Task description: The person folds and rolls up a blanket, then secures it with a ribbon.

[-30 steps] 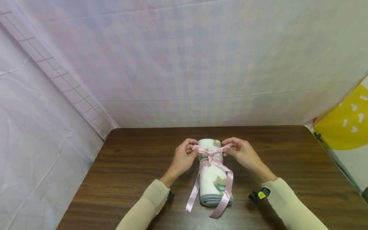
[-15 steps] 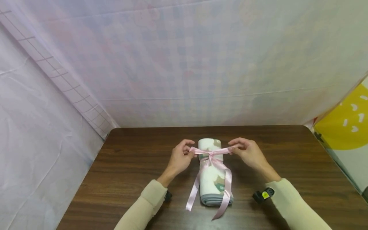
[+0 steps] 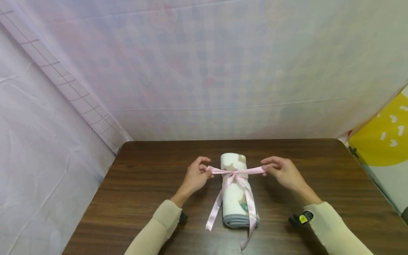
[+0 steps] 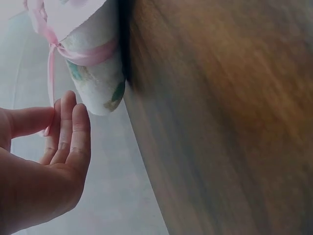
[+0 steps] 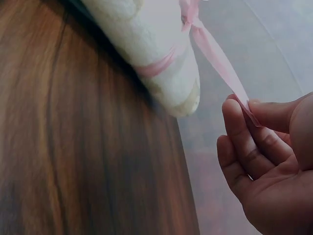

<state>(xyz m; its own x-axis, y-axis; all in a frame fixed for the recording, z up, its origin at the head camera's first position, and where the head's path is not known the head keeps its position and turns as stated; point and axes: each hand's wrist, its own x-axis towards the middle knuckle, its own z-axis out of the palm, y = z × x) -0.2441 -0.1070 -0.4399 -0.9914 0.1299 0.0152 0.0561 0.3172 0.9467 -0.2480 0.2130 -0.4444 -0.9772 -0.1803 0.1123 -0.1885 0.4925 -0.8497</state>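
Observation:
A rolled white towel (image 3: 232, 203) with green and tan patches and a grey edge lies lengthwise on the table. Round its upper middle runs a pink ribbon (image 3: 251, 171), knotted on top. To the left of the roll, my left hand (image 3: 195, 176) pinches one ribbon loop between thumb and fingertips. On the opposite side my right hand (image 3: 283, 173) pinches the other loop. Both loops are stretched taut sideways from the knot. Two loose ribbon tails hang down over the towel's near half. The right wrist view shows the ribbon (image 5: 217, 54) running from the knot to thumb and fingers.
The dark wood table (image 3: 153, 163) extends on both sides of the towel. Behind it hangs a pale checked curtain (image 3: 204, 71), with a white sheet (image 3: 38, 141) at the left. A yellow patterned panel (image 3: 382, 138) stands beyond the right edge.
Both hands have moved apart, left hand leftward and right hand rightward, drawing the ribbon loops out. The knot now sits tighter and slightly lower, and the right tail hangs straighter.

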